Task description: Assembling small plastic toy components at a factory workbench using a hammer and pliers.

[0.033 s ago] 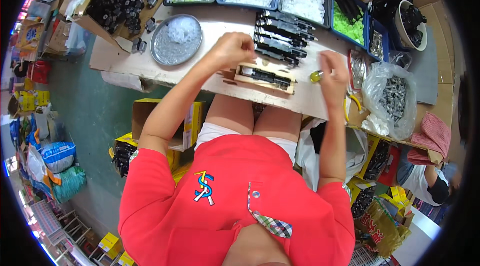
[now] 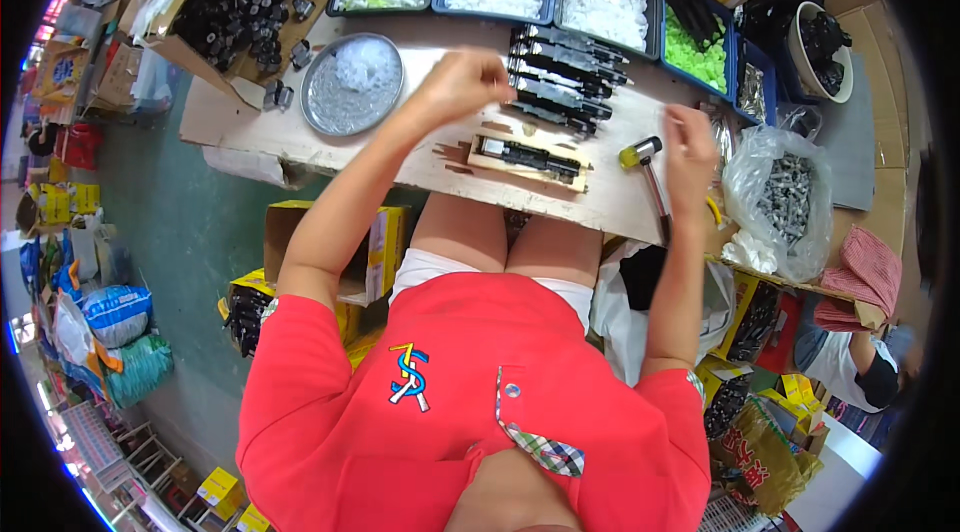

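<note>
A black assembly (image 2: 530, 155) is lying in a wooden holder (image 2: 500, 169), upper centre, below the left hand (image 2: 468, 79) and left of the right hand (image 2: 691, 150); both are curling, any grip impossible to tell.

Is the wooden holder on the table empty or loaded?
Loaded: a long black part lies in the wooden holder, between its pale sides.

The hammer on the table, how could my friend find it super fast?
Start at the pale table in front of the red shirt, then slide to its right part, near the person's right hand. Just left of that hand lies the hammer. Its T shape and yellow-tipped head set it apart from the row of black parts.
</note>
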`<action>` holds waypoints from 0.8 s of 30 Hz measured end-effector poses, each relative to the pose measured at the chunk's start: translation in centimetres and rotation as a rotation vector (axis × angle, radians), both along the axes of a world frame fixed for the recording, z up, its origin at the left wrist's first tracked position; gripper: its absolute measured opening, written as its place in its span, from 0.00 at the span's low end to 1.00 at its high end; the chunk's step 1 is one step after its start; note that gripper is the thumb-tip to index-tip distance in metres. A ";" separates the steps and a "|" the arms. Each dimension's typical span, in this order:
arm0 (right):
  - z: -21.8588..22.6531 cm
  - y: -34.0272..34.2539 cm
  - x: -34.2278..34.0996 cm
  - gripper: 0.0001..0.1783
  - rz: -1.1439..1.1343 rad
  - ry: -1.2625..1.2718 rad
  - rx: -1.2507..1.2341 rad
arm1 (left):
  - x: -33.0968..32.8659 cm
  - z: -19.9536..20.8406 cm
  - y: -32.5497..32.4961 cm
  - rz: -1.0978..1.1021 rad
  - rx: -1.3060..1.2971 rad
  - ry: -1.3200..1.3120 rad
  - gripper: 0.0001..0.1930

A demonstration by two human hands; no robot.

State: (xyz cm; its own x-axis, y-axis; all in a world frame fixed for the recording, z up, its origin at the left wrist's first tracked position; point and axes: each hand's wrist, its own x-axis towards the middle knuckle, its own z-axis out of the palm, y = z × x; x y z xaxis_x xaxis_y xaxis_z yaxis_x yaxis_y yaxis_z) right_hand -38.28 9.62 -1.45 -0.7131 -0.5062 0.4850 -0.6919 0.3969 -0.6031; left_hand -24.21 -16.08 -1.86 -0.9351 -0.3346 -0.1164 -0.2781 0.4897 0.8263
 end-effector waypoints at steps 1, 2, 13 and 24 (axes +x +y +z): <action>-0.2 1.8 -2.2 0.06 -0.085 0.008 0.084 | -1.3 0.3 -1.3 0.041 -0.121 0.126 0.11; -0.8 3.8 -4.7 0.06 -0.114 0.108 0.234 | -2.8 1.1 -2.4 0.091 -0.247 0.147 0.12; -3.7 6.2 -10.1 0.10 -0.286 0.098 0.853 | -12.8 -0.6 -9.4 0.090 -0.796 -0.151 0.14; -4.2 7.9 -10.5 0.07 -0.217 0.037 0.540 | -9.2 1.5 -10.2 0.256 0.062 0.216 0.04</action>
